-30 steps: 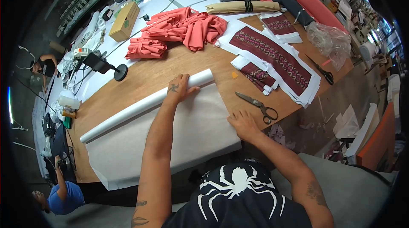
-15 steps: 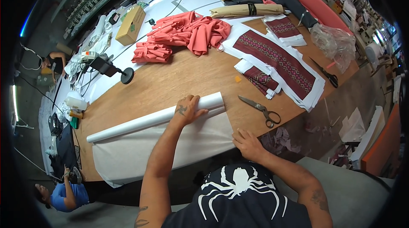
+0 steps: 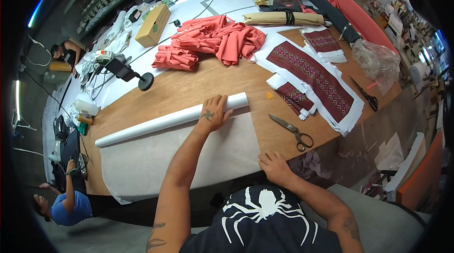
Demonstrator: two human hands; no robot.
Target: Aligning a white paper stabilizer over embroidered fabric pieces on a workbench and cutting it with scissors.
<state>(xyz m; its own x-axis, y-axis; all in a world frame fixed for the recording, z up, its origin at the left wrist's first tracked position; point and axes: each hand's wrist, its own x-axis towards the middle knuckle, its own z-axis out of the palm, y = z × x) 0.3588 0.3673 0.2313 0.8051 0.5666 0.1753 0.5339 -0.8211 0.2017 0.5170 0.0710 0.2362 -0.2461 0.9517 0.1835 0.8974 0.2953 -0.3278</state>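
Sheet [image 3: 146, 163] lies partly unrolled on the table [image 3: 208, 78], the remainder apparently wound on the white roll [image 3: 171, 120], with the left hand [image 3: 214, 115] spread over it, the right hand [image 3: 275, 166] at the near right corner, pinch not discernible, and nearby scissors [image 3: 294, 129] unheld.

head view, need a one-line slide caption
Left hand on a white roll, right hand at the edge of its unrolled sheet, scissors nearby on a wooden table.

A smooth white roll [image 3: 161, 124] is lying aslant across a brown wooden tabletop [image 3: 189, 85], its right end farther out, its unrolled pale sheet [image 3: 146, 165] spreading to the near edge.
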